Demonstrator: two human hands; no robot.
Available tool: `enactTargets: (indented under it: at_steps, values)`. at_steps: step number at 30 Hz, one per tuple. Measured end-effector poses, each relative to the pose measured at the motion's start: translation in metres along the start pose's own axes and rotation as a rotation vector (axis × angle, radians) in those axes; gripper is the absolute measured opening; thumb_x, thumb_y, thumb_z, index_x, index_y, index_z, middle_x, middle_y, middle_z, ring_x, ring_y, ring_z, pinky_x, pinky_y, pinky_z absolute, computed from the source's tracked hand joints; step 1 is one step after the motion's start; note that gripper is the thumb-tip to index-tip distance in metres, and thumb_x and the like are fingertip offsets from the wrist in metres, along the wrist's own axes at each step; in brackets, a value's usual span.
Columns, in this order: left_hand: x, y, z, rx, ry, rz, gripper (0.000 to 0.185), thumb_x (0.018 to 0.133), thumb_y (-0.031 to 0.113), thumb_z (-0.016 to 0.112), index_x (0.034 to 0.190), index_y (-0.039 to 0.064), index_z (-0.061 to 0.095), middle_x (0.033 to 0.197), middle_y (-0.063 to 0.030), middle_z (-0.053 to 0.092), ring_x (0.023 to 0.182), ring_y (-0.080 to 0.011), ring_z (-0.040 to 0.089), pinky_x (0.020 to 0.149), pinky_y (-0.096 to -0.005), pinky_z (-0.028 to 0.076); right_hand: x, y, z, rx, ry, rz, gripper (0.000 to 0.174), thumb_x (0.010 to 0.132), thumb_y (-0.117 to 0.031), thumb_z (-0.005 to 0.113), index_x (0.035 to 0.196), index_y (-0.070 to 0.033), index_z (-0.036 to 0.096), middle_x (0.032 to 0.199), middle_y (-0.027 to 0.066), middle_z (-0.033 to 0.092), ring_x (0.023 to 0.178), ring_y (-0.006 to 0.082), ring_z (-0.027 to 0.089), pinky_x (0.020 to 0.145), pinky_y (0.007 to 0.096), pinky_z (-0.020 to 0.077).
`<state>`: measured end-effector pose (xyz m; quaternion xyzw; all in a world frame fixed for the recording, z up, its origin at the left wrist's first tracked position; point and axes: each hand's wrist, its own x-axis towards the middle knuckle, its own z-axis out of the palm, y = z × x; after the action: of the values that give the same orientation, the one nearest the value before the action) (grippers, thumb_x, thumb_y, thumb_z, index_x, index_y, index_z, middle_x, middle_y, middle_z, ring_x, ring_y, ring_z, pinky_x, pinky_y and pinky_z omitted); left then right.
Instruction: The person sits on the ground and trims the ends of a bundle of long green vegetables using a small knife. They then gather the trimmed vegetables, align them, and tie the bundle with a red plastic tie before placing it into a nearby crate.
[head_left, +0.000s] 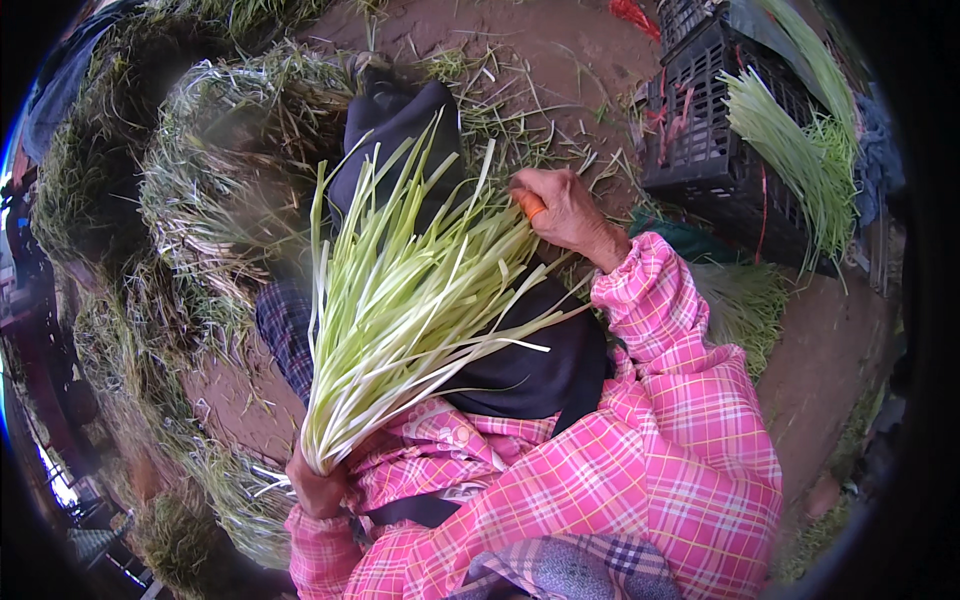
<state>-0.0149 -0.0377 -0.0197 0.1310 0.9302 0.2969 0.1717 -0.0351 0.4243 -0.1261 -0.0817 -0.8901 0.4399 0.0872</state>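
Observation:
A fanned bundle of pale yellow-green leaves, apparently blanched chives (397, 300), lies slanted over my lap. Its white stem ends are gathered low on the left in my left hand (319, 484), whose fingers close round them. At the upper right edge of the fan, my right hand (566, 214) is curled against the leaves, seemingly pinching some of them; its fingertips are partly hidden. An orange wrap (529, 202) covers part of one digit on that hand. Several loose strands stick out to the right, across the dark cloth (525, 375) on my lap.
Large heaps of uncleaned grassy leaves (217, 165) stand on my left. Black plastic crates (697, 127) are at the upper right, with cleaned pale-green bundles (795, 157) on top. More leaves (739, 300) lie beside my right sleeve. Scraps litter the earthen floor (525, 37).

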Motion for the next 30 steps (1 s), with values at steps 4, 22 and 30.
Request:
enactTargets:
  at_steps: [4, 22, 30]
  values:
    - [0.000, -0.004, 0.000, -0.012, -0.016, -0.013, 0.042, 0.072, -0.001, 0.063, 0.114, -0.003, 0.058, 0.094, -0.0177, 0.068, 0.088, -0.0245, 0.067, 0.076, -0.0325, 0.050, -0.013, 0.036, -0.016, -0.168, 0.489, 0.181, 0.008, 0.083, -0.009, 0.059, 0.088, -0.004, 0.061, 0.074, 0.0184, 0.062, 0.072, 0.0382, 0.062, 0.060, 0.0422, 0.0471]
    - [0.100, 0.157, -0.042, -0.615, -0.537, 0.108, 0.046, 0.065, 0.000, 0.066, 0.110, -0.001, 0.058, 0.087, -0.0068, 0.064, 0.078, -0.0116, 0.057, 0.070, -0.0282, 0.048, -0.062, -0.180, -0.062, 0.246, 0.283, -0.850, 0.025, 0.086, -0.013, 0.062, 0.111, -0.017, 0.062, 0.096, 0.0041, 0.064, 0.090, 0.0203, 0.064, 0.086, 0.0365, 0.0495]
    - [0.095, 0.161, 0.016, -0.729, -0.853, -0.063, 0.052, 0.065, 0.003, 0.065, 0.115, 0.000, 0.054, 0.096, -0.0080, 0.063, 0.086, -0.0153, 0.059, 0.074, -0.0300, 0.049, -0.033, -0.204, -0.030, 0.226, -0.367, -0.752, 0.045, 0.082, -0.024, 0.065, 0.120, -0.002, 0.056, 0.128, 0.0186, 0.051, 0.118, 0.0340, 0.052, 0.104, 0.0462, 0.0337]
